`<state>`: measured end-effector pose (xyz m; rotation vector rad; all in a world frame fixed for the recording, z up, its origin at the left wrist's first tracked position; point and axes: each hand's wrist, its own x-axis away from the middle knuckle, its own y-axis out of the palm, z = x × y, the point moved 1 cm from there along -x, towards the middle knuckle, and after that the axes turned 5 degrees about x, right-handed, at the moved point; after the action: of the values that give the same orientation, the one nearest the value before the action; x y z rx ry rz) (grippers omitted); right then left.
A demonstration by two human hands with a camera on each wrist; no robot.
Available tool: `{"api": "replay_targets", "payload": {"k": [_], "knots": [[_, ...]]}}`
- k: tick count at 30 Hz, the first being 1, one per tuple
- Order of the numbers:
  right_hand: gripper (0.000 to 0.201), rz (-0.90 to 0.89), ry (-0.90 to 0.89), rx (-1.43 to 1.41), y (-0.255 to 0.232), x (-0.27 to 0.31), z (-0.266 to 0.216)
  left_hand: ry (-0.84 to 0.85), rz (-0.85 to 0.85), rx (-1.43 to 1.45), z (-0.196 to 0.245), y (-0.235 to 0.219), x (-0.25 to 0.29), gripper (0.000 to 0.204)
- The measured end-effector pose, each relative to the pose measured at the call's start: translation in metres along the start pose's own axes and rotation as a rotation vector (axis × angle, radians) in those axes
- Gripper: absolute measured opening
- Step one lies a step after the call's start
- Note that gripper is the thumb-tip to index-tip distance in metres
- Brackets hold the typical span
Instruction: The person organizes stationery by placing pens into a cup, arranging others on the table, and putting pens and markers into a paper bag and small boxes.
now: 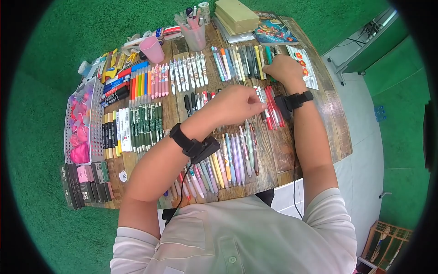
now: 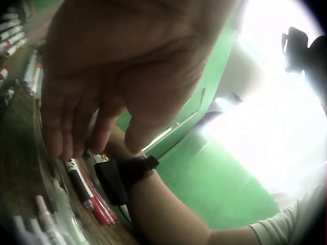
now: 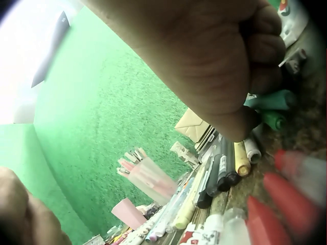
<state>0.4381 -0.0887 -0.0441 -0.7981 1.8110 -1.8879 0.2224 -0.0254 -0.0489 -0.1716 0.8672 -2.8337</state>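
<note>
My right hand (image 1: 286, 72) is over the right end of the top row of pens, beside green markers (image 1: 268, 54). In the right wrist view its fingers are curled, and the thumb lies against a teal-green marker (image 3: 278, 100) with a brighter green one (image 3: 273, 120) under it. The palm hides part of the grip. My left hand (image 1: 239, 104) is held over the middle row with loosely bent fingers and nothing in them. Its fingertips are near a black-and-white pen (image 2: 77, 185) and red pens (image 1: 273, 109).
Rows of pens and markers cover the wooden table (image 1: 292, 150). A white basket (image 1: 96, 119) and dark boxes (image 1: 73, 185) stand left. Behind are a pink cup (image 1: 152, 50), a pen holder (image 1: 195, 37), a paper stack (image 1: 237, 17) and a book (image 1: 275, 32). A flower-patterned packet (image 1: 311, 75) lies right.
</note>
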Motion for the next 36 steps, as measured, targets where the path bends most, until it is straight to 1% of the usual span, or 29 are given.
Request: {"api": "replay_targets", "payload": {"k": [1,2,4,5,7,8,9,10,11,13,14,15,17,18,19,21,22,24,25,26,27,28,30,32,34,35,36], "knots": [[0.042,0.004,-0.003,-0.001,0.001,-0.001,0.001,-0.019,0.05,0.037,-0.002,-0.002,-0.002,0.035],[0.042,0.023,-0.004,0.001,0.004,-0.003,0.001,-0.018,0.054,0.034,-0.003,-0.004,-0.004,0.035],[0.041,0.047,-0.007,0.001,0.006,-0.006,0.006,-0.115,0.098,0.144,-0.004,-0.009,-0.008,0.03],[0.04,0.07,-0.038,-0.039,0.004,-0.007,0.009,-0.112,0.103,0.14,-0.005,-0.011,-0.009,0.03],[0.04,0.103,-0.082,-0.077,0.002,-0.013,0.018,-0.199,0.139,0.369,-0.007,-0.016,-0.011,0.025],[0.041,0.141,-0.198,-0.214,-0.003,-0.012,0.019,-0.196,0.154,0.365,-0.007,-0.021,-0.012,0.025],[0.042,0.177,-0.316,-0.35,-0.007,-0.012,0.016,-0.159,0.185,0.493,-0.006,-0.026,-0.013,0.026],[0.038,0.16,-0.402,-0.496,-0.011,-0.008,0.017,-0.119,0.215,0.621,-0.006,-0.032,-0.015,0.029],[0.038,0.165,-0.418,-0.496,-0.014,0.0,0.011,-0.116,0.231,0.616,-0.009,-0.037,-0.019,0.029],[0.03,0.186,-0.647,-0.72,-0.02,0.014,-0.002,0.001,0.354,0.828,-0.015,-0.048,-0.031,0.041],[0.028,0.153,-0.673,-0.714,-0.023,0.022,-0.009,0.022,0.374,0.85,-0.011,-0.056,-0.032,0.053],[0.028,0.156,-0.68,-0.717,-0.027,0.029,-0.015,0.024,0.38,0.844,-0.009,-0.062,-0.032,0.053],[0.028,0.06,-0.794,-0.64,-0.03,0.041,-0.025,0.162,0.406,0.944,-0.005,-0.072,-0.031,0.056],[0.027,0.055,-0.82,-0.631,-0.03,0.045,-0.028,0.159,0.395,0.936,-0.003,-0.076,-0.028,0.059],[0.027,0.057,-0.82,-0.635,-0.03,0.047,-0.031,0.158,0.394,0.931,-0.002,-0.077,-0.025,0.059],[0.027,0.005,-0.88,-0.633,-0.032,0.053,-0.037,0.168,0.389,0.918,-0.002,-0.076,-0.02,0.055],[0.027,-0.025,-0.876,-0.635,-0.033,0.055,-0.038,0.166,0.39,0.915,-0.002,-0.077,-0.017,0.055],[0.028,-0.039,-0.874,-0.66,-0.028,0.056,-0.041,0.159,0.334,0.88,-0.001,-0.078,-0.013,0.046],[0.028,-0.054,-0.87,-0.681,-0.026,0.056,-0.042,0.158,0.335,0.878,-0.001,-0.079,-0.012,0.046],[0.028,-0.053,-0.871,-0.683,-0.026,0.058,-0.043,0.155,0.346,0.863,0.0,-0.081,-0.011,0.041],[0.03,-0.085,-0.863,-0.723,-0.026,0.061,-0.046,0.154,0.357,0.847,0.001,-0.083,-0.01,0.037],[0.031,-0.116,-0.853,-0.765,-0.027,0.062,-0.047,0.153,0.355,0.844,0.001,-0.087,-0.01,0.037],[0.032,-0.111,-0.86,-0.783,-0.022,0.062,-0.048,0.177,0.411,0.829,0.002,-0.1,-0.01,0.032],[0.034,-0.107,-0.867,-0.8,-0.021,0.061,-0.05,0.169,0.422,0.789,0.006,-0.112,-0.007,0.033],[0.033,-0.073,-0.821,-0.72,-0.023,0.057,-0.052,0.156,0.455,0.676,0.011,-0.129,-0.004,0.032],[0.033,-0.07,-0.821,-0.72,-0.021,0.056,-0.052,0.159,0.455,0.673,0.012,-0.14,-0.005,0.032],[0.031,-0.056,-0.818,-0.769,-0.015,0.054,-0.052,0.204,0.51,0.638,0.015,-0.153,-0.006,0.032]]}}
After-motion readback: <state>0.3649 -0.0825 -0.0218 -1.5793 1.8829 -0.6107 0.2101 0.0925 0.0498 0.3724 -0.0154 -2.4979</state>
